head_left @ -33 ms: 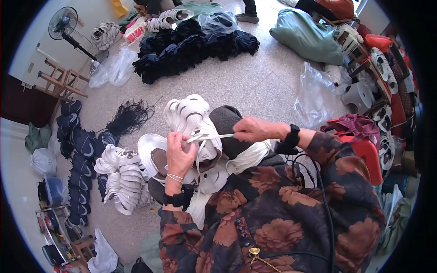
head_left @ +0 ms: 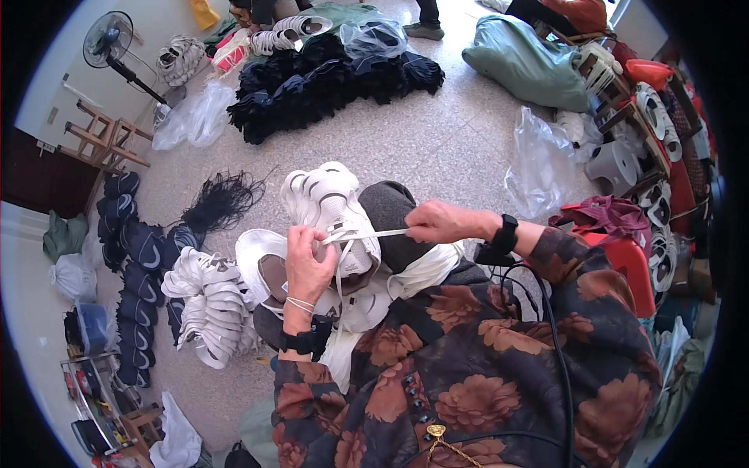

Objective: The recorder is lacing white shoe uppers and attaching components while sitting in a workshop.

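Note:
A white shoe upper (head_left: 355, 253) rests on my lap with a white shoelace (head_left: 367, 234) crossing its front. My right hand (head_left: 431, 221) pinches the lace and holds it taut out to the right. Over the left side of the upper, my left hand (head_left: 307, 253) has its fingers closed around the lace near the eyelets. Part of the lace hangs down the upper's middle. A nested stack of white uppers (head_left: 316, 191) lies just beyond, and another white upper (head_left: 257, 253) is left of my left hand. A bundle of white laces (head_left: 429, 269) lies under my right forearm.
More white uppers (head_left: 207, 304) lie on the floor at left, beside navy uppers (head_left: 140, 288) and black laces (head_left: 222, 203). A dark heap (head_left: 328, 86) lies ahead. Plastic bags (head_left: 538, 168), a green sack (head_left: 523, 62) and a red stool (head_left: 636, 273) stand at right.
My right hand has shifted slightly to the right, with a little more lace showing between the hands. My left hand stays in almost the same place.

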